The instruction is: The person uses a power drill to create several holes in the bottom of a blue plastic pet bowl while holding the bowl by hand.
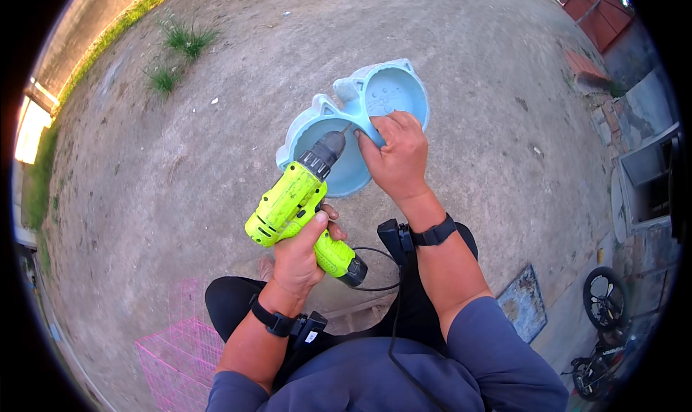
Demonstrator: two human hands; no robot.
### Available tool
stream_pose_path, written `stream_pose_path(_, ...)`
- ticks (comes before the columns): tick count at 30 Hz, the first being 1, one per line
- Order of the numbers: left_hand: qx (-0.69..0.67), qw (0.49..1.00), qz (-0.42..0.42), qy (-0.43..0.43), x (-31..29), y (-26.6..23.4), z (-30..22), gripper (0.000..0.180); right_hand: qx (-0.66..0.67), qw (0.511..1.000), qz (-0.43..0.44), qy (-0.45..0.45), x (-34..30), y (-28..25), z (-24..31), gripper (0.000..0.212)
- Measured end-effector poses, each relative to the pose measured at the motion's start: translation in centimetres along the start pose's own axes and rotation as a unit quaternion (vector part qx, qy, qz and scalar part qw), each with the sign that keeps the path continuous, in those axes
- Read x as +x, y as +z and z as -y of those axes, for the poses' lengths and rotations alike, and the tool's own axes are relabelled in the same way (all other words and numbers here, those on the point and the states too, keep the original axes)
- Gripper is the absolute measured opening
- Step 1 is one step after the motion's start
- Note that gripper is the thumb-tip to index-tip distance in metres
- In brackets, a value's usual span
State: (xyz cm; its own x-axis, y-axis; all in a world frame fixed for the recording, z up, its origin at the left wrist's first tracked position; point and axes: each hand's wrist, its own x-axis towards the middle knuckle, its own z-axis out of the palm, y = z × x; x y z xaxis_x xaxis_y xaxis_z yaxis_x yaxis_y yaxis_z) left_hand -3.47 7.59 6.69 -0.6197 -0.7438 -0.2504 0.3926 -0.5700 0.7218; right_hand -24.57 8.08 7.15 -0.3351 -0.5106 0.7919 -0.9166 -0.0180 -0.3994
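Note:
A bright green cordless drill (292,204) with a black chuck is gripped by its handle in my left hand (301,253). Its thin bit reaches over the near bowl of a light blue double pet bowl (351,116), toward the wall between the two bowls. Whether the tip touches that wall I cannot tell. My right hand (398,152) pinches the bowl at this middle wall, thumb in the near bowl and fingers over the far one. Small cat-ear shapes stand on the bowl's rim. Both wrists wear black straps with small boxes, and a black cable runs between my legs.
A pink wire cage (180,351) stands at the lower left. To the right lie a flat stained board (522,304) and a small bike with a black wheel (604,298). Grass tufts (187,41) grow at the upper left. A red gate (597,12) is at the upper right.

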Motion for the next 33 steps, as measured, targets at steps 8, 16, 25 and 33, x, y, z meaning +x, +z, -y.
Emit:
stream_pose_path(8, 0.026, 1.000, -0.008, -0.008, -0.08, -0.35, -0.49, 0.028, 0.019, 0.999, 0.027, 0.018, -0.13, -0.15, -0.49, 0.016)
stream_pose_path(16, 0.026, 0.999, 0.001, -0.019, 0.02, -0.54, -0.85, 0.028, 0.014, 1.000, 0.027, -0.004, 0.07, -0.45, -0.68, 0.015)
stream_pose_path(25, 0.016, 1.000, 0.008, -0.026, 0.07, -0.74, -0.90, 0.029, 0.018, 1.000, 0.023, -0.008, 0.06, -0.56, -0.56, 0.014)
stream_pose_path(33, 0.025, 0.999, 0.007, -0.024, 0.13, -0.56, -1.07, 0.029, 0.017, 1.000, 0.026, -0.001, -0.05, -0.52, -0.59, 0.015)
